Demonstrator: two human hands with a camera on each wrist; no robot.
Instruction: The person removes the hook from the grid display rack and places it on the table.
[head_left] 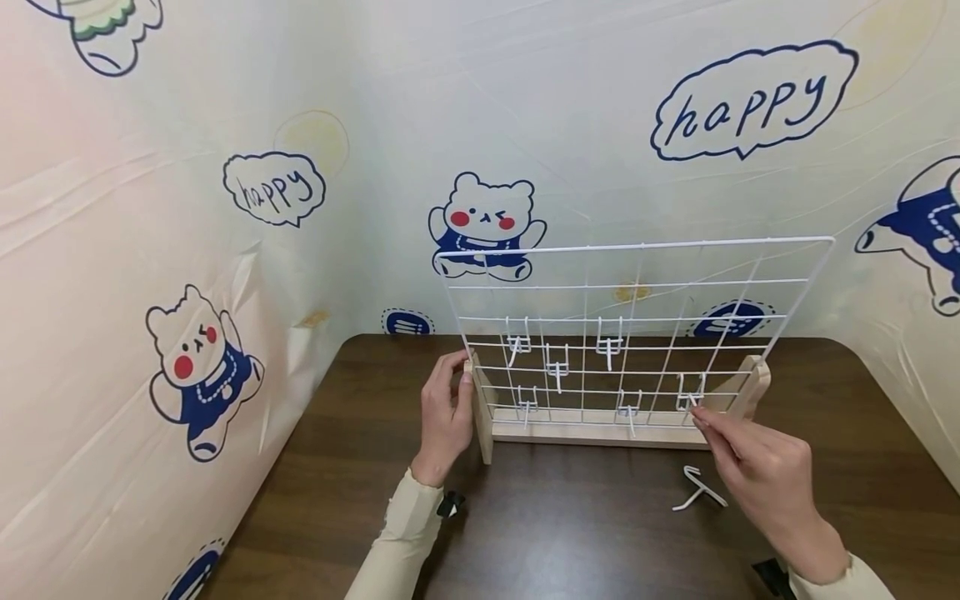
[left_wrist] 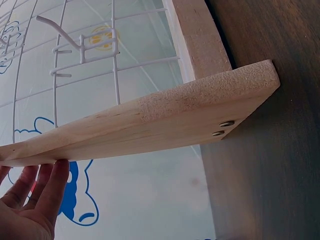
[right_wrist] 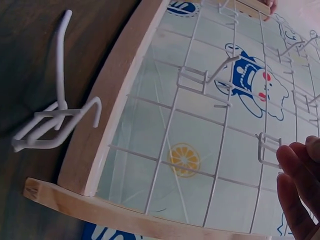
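A white wire grid rack point(head_left: 637, 246) stands in a pale wooden base point(head_left: 600, 433) with wooden side uprights. My left hand point(head_left: 444, 412) is at the left upright point(left_wrist: 150, 125), its fingertips touching the outer face. At the grid's lower right, my right hand point(head_left: 765, 467) pinches a white wire hook point(right_wrist: 269, 150) that sits against the grid wires. The fingers partly cover that hook in the right wrist view. One loose white hook point(head_left: 701, 492) lies on the table in front of the base, near the right hand.
Several other white hooks hang on the grid, including one at upper middle point(head_left: 609, 343) and one at lower left point(head_left: 527, 406). Beneath everything is a dark brown wooden table point(head_left: 337, 467). A pale printed sheet point(head_left: 360, 183) surrounds the back and sides.
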